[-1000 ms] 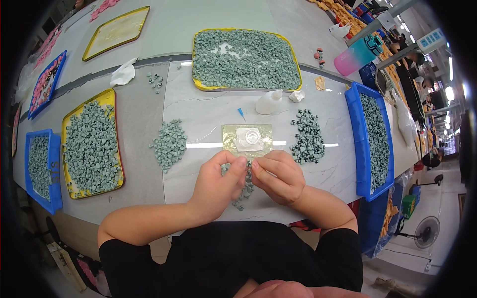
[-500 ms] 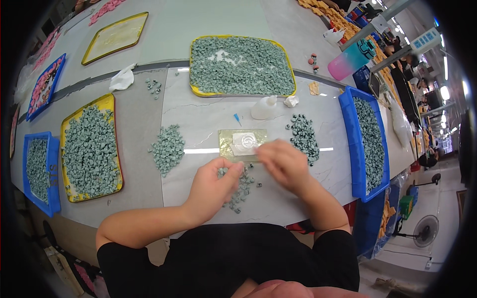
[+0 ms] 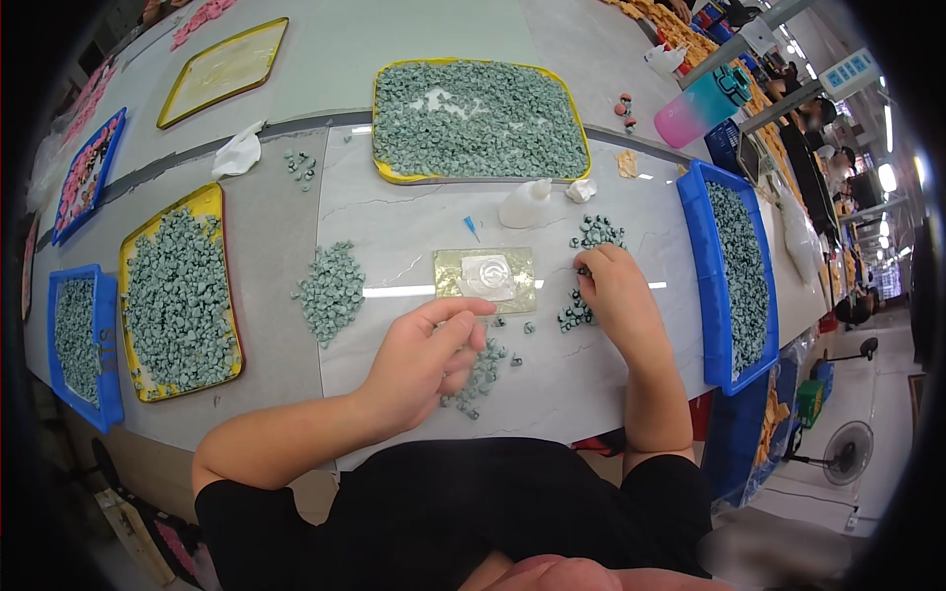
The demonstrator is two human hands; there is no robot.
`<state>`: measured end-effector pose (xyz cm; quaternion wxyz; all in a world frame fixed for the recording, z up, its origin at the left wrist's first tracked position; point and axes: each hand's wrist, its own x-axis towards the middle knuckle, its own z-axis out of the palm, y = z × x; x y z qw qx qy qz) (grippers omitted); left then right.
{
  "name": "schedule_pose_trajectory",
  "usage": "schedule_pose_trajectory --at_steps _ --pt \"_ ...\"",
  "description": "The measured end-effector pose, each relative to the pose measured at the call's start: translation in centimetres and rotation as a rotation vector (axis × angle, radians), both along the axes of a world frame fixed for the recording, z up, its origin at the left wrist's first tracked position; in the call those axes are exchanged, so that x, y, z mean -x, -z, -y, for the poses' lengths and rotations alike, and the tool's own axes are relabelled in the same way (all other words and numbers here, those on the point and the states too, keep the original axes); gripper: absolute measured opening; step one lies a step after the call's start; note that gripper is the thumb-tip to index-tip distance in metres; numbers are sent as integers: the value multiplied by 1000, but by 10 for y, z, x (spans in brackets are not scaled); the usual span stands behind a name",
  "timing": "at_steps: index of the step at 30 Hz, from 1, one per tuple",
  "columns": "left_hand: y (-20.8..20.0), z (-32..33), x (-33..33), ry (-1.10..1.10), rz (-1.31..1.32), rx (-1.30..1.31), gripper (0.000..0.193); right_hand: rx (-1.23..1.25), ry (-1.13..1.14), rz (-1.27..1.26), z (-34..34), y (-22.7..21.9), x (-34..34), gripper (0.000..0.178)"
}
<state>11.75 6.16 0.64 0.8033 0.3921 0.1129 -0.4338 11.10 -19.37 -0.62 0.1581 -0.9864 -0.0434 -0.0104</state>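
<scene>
My right hand (image 3: 623, 295) reaches into the right-hand pile of small green pieces with dark shiny spots (image 3: 599, 230). Its fingertips are pinched on one small dark-spotted green piece (image 3: 583, 271). Over the near side of a translucent yellowish block (image 3: 449, 268) hovers my left hand (image 3: 426, 357), index finger stretched out and the other fingers loosely curled; I see nothing in it. On the block lies a white patch with a clear round blob (image 3: 491, 268). Loose green pieces (image 3: 485, 379) lie beside the left hand, partly hidden by it.
A white squeeze bottle (image 3: 525, 205), a blue dispensing tip (image 3: 471, 229) and crumpled tissue (image 3: 581, 191) lie beyond the block. Another green heap (image 3: 331, 293) is to the left. Yellow trays (image 3: 434, 179) and blue bins (image 3: 702, 266) full of green pieces surround the workspace.
My right hand has moved from the block rightward to the right-hand pile and pinched a piece there. The left hand's pinch has loosened, its index finger now stretched toward the block.
</scene>
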Motion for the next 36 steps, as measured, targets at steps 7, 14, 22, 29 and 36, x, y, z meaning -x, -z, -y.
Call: schedule_pose_trajectory --at_steps 7,14,22,29,36 --pt "6 5 2 2 -17 49 16 -317 -2 61 -12 -6 0 17" --pt "6 8 2 46 -78 99 26 -380 -190 159 -29 -9 7 21" --pt "13 9 2 59 -63 118 19 -475 -366 302 -49 -5 17 27" --pt "7 8 1 39 -85 95 13 -513 -395 311 -55 -9 17 22" --pt "10 4 -5 -27 -64 141 18 -658 -213 122 -50 -15 13 18"
